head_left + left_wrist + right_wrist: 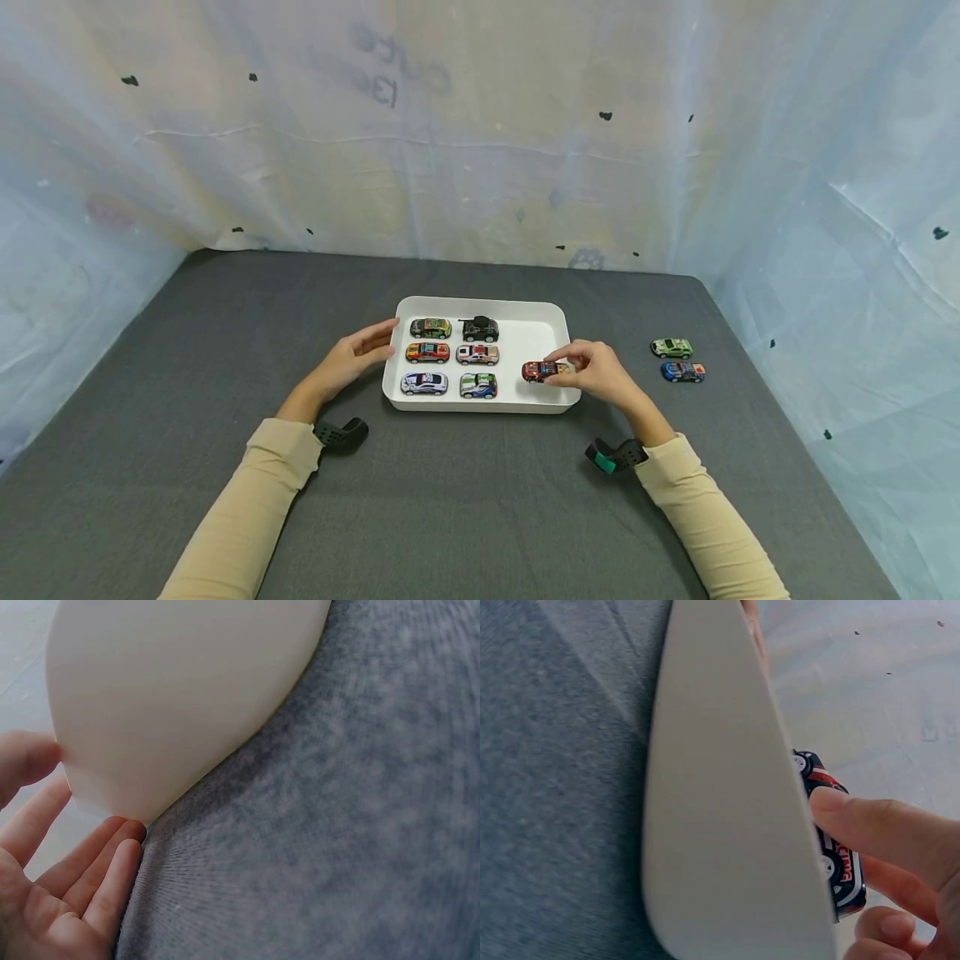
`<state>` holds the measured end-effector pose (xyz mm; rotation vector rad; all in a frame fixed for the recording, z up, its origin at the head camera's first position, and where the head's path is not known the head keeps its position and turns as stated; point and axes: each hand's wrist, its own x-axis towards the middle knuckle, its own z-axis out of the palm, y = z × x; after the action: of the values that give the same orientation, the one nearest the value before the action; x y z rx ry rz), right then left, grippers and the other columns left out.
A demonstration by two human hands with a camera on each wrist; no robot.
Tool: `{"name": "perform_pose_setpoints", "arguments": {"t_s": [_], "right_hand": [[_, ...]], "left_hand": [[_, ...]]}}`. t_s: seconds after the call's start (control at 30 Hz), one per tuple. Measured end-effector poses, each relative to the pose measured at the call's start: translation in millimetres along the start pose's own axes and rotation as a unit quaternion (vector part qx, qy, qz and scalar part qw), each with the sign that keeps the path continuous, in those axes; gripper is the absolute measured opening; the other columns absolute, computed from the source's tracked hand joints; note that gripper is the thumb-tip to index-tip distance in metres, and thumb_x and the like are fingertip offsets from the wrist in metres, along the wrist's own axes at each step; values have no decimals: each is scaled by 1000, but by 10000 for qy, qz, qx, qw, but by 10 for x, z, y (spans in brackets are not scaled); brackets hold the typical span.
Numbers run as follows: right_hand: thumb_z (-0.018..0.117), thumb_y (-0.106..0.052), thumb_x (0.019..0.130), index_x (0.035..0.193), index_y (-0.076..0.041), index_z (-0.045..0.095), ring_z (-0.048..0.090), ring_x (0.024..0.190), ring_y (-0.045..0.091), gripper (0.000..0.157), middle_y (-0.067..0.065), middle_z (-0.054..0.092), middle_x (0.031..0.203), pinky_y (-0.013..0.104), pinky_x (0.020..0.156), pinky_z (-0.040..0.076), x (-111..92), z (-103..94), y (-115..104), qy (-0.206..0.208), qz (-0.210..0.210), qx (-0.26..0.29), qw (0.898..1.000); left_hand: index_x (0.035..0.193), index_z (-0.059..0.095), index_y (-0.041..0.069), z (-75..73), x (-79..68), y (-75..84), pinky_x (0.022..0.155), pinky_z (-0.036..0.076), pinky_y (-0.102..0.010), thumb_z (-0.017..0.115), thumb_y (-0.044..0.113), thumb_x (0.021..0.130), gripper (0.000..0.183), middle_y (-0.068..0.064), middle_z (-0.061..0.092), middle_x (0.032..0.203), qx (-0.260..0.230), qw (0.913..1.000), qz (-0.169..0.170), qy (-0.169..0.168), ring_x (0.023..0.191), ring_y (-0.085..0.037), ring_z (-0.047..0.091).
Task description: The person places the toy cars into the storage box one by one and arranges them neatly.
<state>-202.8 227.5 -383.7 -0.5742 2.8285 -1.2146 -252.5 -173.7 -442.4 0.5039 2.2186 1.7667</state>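
A white tray (517, 406) lies on the grey cloth. Toward its right end my right hand (594, 372) pinches a red and black toy car (536, 372) between thumb and fingers; the right wrist view shows the car (851, 889) partly behind the tray wall (720, 787). At the opposite end, my left hand (352, 358) touches the tray's left side with extended fingers, and in the left wrist view its fingertips rest against the wall (172, 697). Several toy cars stand in two columns in the tray, among them a white one (424, 383) and a black one with a turret-like top (480, 328).
Right of the tray, a green toy car (671, 347) and a blue toy car (682, 372) stand on the cloth-covered table (465, 500). Pale plastic sheeting (480, 183) hangs behind the table and along both sides. Each wrist wears a black strap (617, 457).
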Motion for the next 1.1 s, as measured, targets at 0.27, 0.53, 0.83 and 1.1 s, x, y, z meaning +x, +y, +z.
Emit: {"name": "perform_pose_setpoints", "arguments": {"t_s": [0.27,0.53,0.83,1.1], "right_hand": [[83,-12,73,100,0,75,28,61,6,31,-1,34,65,21,57,23,-36,43,13,-13,199,-149,9997],[83,-12,73,102,-1,75,28,61,7,32,-1,34,65,21,56,23,-51,63,10,15,329,-243,9992],[84,-14,72,99,-5,77,33,64,8,29,9,46,70,22,59,26,-48,117,42,152,201,-360,9990],[84,-17,72,99,-6,77,31,61,5,30,7,51,71,20,58,25,-30,177,101,21,33,-460,9989]], "left_hand": [[152,32,12,-1,-4,16,90,44,-4,58,24,98,61,-16,33,157,40,10000,-43,38,141,-36,37],[152,32,12,3,-1,14,90,43,-4,57,22,98,60,-17,33,156,69,10000,-19,44,141,-36,37],[152,33,13,3,4,4,91,43,-4,58,23,98,60,-16,34,156,102,9999,-47,76,141,-35,37],[151,33,12,9,-1,17,91,43,-5,58,22,98,60,-18,34,156,25,10000,-18,40,142,-35,37]]}}
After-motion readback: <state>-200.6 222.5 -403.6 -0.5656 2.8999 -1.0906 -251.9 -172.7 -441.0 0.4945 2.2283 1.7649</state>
